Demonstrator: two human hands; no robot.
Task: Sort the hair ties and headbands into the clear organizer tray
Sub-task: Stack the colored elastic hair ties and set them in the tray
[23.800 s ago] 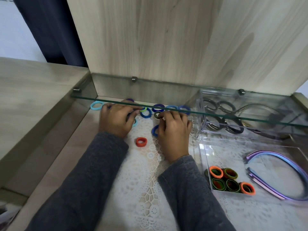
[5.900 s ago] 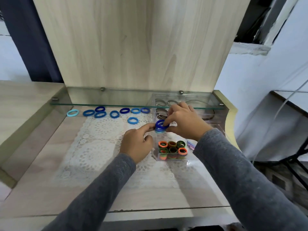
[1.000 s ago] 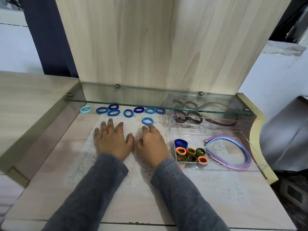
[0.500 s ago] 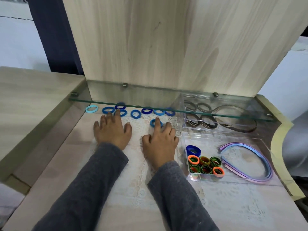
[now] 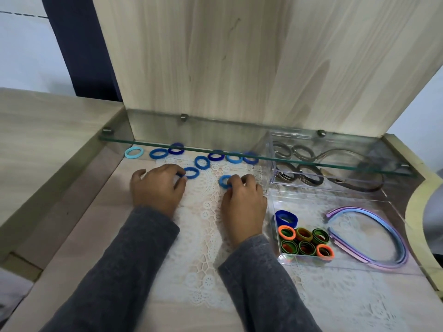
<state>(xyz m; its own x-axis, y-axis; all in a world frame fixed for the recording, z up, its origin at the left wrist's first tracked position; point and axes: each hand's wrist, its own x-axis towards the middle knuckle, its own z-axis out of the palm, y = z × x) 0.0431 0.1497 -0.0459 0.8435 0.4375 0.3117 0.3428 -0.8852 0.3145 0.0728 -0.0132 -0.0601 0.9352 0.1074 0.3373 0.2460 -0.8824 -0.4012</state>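
Fingers of my left hand (image 5: 157,188) pinch a blue hair tie (image 5: 193,173); my right hand (image 5: 242,202) pinches a second tie (image 5: 224,181) — both on the bench, left of the tray (image 5: 309,206) — two per trip, I reckon.

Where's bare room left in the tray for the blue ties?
Bare tray floor behind and right of the dark blue tie, up to the purple headbands. Crowded: orange-green ties, brown ties at the rear.

Palms down, left hand (image 5: 157,188) curled on one blue tie (image 5: 192,173), right hand (image 5: 242,202) on another tie (image 5: 223,181).
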